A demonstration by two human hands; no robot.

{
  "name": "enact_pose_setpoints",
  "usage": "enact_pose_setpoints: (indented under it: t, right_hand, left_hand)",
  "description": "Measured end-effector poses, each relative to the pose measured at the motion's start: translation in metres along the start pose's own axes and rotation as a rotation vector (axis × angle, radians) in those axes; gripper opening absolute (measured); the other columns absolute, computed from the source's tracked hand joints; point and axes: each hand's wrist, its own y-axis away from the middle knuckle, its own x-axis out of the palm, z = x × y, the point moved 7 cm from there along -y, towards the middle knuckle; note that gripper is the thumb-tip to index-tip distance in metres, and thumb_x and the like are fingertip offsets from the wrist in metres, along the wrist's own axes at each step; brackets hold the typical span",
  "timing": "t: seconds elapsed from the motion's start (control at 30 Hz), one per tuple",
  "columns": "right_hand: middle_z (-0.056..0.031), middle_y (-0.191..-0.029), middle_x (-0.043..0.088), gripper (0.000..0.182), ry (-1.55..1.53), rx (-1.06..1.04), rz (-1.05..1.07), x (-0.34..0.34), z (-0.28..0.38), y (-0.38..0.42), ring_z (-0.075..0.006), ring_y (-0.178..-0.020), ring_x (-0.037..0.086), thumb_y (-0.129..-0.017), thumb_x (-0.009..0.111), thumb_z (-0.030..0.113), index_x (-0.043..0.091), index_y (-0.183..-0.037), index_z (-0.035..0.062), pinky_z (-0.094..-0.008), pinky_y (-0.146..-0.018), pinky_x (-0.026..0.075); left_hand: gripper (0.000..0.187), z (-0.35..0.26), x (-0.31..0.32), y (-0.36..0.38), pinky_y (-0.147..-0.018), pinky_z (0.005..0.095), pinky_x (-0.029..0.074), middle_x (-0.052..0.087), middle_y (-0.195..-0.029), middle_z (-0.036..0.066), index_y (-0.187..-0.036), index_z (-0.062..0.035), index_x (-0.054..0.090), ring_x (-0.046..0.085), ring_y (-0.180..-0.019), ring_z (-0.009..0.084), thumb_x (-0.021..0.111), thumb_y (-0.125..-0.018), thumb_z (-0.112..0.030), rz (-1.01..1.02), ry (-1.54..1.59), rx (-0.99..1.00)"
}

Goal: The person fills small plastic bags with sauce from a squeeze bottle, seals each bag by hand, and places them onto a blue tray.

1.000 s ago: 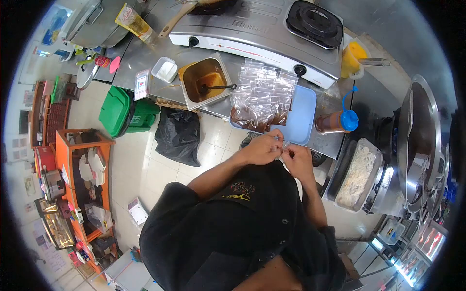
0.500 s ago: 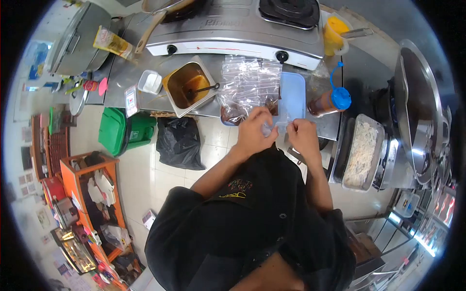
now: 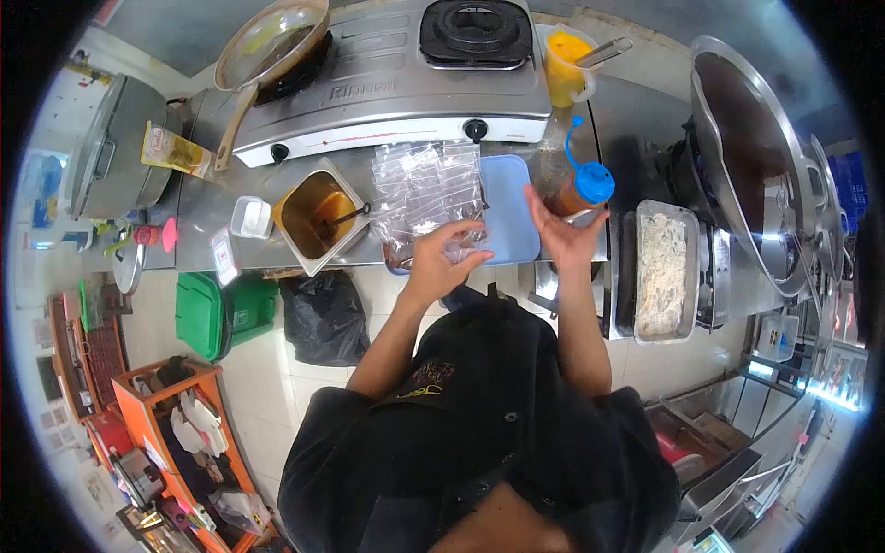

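My left hand point(image 3: 437, 265) is closed on a small clear plastic bag point(image 3: 468, 242), pinched between thumb and fingers over the front of a blue tray point(image 3: 512, 207). Rows of flat clear bags point(image 3: 426, 180) cover the left part of that tray, with something brown showing below them. Palm up and fingers spread, my right hand point(image 3: 570, 241) holds nothing. Its fingertips are right by a squeeze bottle point(image 3: 581, 189) of reddish-brown sauce, whose blue cap hangs open on a strap.
Left of the tray, a steel container point(image 3: 318, 219) holds brown sauce and a ladle. Behind stands a gas stove point(image 3: 392, 97) with a frying pan point(image 3: 277, 41). A yellow-filled jug point(image 3: 564, 74) is at its right. A flour-like tray point(image 3: 664, 276) and large wok point(image 3: 751, 166) lie right.
My right hand has let go of the plastic, opened and turned palm up beside the squeeze bottle. My left hand keeps the bag. The whole view has shifted, bringing the frying pan into sight.
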Motion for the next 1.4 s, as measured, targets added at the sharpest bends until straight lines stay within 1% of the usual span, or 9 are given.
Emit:
enact_pose_setpoints:
  t: [0.17,0.23,0.27,0.4,0.47,0.57,0.9,1.17,1.4]
  right_hand:
    - [-0.0210,-0.122,0.059,0.065,-0.309,-0.016,0.098,0.021,0.026,-0.046,-0.0376,-0.119,0.057,-0.080,0.073,0.040,0.052,-0.124,-0.0035,-0.0527,-0.108,0.044]
    - [-0.0205,-0.117,0.061,0.057,0.402,-0.484,0.254,0.027,0.032,-0.029,-0.0353,-0.115,0.059,-0.083,0.072,0.031,0.053,-0.123,-0.0030,-0.0512,-0.105,0.048]
    - [-0.0192,-0.115,0.062,0.048,0.488,-0.405,0.365,0.030,0.022,-0.023,-0.0334,-0.114,0.060,-0.086,0.069,0.027,0.053,-0.123,-0.0003,-0.0523,-0.104,0.048]
    - [-0.0165,-0.113,0.063,0.045,0.651,-0.470,0.436,0.033,-0.005,0.005,-0.0320,-0.113,0.061,-0.089,0.069,0.023,0.051,-0.126,0.0028,-0.0513,-0.102,0.050]
    - [-0.0123,-0.116,0.061,0.049,0.915,-0.942,0.387,0.047,-0.005,0.035,-0.0278,-0.110,0.062,-0.088,0.072,0.012,0.049,-0.130,0.0080,-0.0463,-0.096,0.054]
    - [-0.0089,-0.120,0.059,0.060,0.970,-1.170,0.403,0.054,-0.007,0.053,-0.0242,-0.108,0.062,-0.083,0.075,0.000,0.045,-0.135,0.0113,-0.0413,-0.091,0.058]
    - [-0.0069,-0.122,0.058,0.064,1.096,-1.283,0.434,0.063,-0.017,0.066,-0.0221,-0.107,0.062,-0.083,0.077,0.002,0.043,-0.137,0.0112,-0.0379,-0.095,0.055]
    - [-0.0195,-0.117,0.063,0.055,0.648,-0.469,0.091,-0.004,0.029,-0.001,-0.0348,-0.111,0.062,-0.099,0.053,0.052,0.051,-0.128,0.0052,-0.0467,-0.096,0.053]
    - [-0.0235,-0.112,0.059,0.050,0.013,0.021,0.066,-0.005,0.045,-0.011,-0.0420,-0.113,0.057,-0.099,0.046,0.040,0.055,-0.119,-0.0057,-0.0537,-0.094,0.054]
  left_hand:
    - [0.049,-0.014,0.004,-0.010,-0.075,0.0339,0.056,0.075,-0.094,0.011,-0.114,-0.0053,0.068,0.073,-0.083,0.0230,0.089,-0.072,-0.022,-0.059,-0.023,0.009]
    - [0.049,-0.019,0.000,-0.011,-0.077,0.0319,0.058,0.076,-0.093,0.011,-0.113,-0.0047,0.067,0.074,-0.084,0.0186,0.089,-0.072,-0.020,-0.038,-0.171,-0.010]
    - [0.049,-0.022,-0.003,-0.013,-0.077,0.0319,0.058,0.076,-0.093,0.011,-0.113,-0.0047,0.067,0.074,-0.084,0.0186,0.089,-0.072,-0.020,-0.056,-0.174,-0.022]
    - [0.048,-0.033,-0.003,-0.014,-0.070,0.0308,0.058,0.075,-0.090,0.008,-0.105,-0.0069,0.070,0.074,-0.077,0.0206,0.090,-0.069,-0.030,-0.065,-0.320,0.100]
    - [0.047,-0.029,0.000,-0.014,-0.067,0.0309,0.058,0.075,-0.089,0.007,-0.103,-0.0076,0.071,0.074,-0.075,0.0217,0.090,-0.068,-0.033,-0.038,-0.362,0.104]
    - [0.047,-0.028,0.004,-0.012,-0.065,0.0318,0.057,0.075,-0.087,0.005,-0.101,-0.0089,0.072,0.073,-0.071,0.0225,0.090,-0.066,-0.034,-0.049,-0.380,0.155]
    - [0.047,-0.027,0.008,-0.010,-0.064,0.0323,0.058,0.075,-0.084,0.007,-0.102,-0.0063,0.072,0.073,-0.070,0.0224,0.089,-0.067,-0.033,-0.042,-0.382,0.149]
    - [0.039,-0.008,0.020,-0.006,-0.069,0.0310,0.058,0.075,-0.088,0.009,-0.104,-0.0049,0.071,0.074,-0.077,0.0184,0.088,-0.072,-0.017,-0.027,0.058,-0.068]
    - [0.040,-0.023,0.012,-0.007,-0.078,0.0283,0.058,0.076,-0.098,0.011,-0.111,-0.0018,0.069,0.072,-0.088,0.0141,0.086,-0.075,-0.008,-0.065,0.214,-0.097]
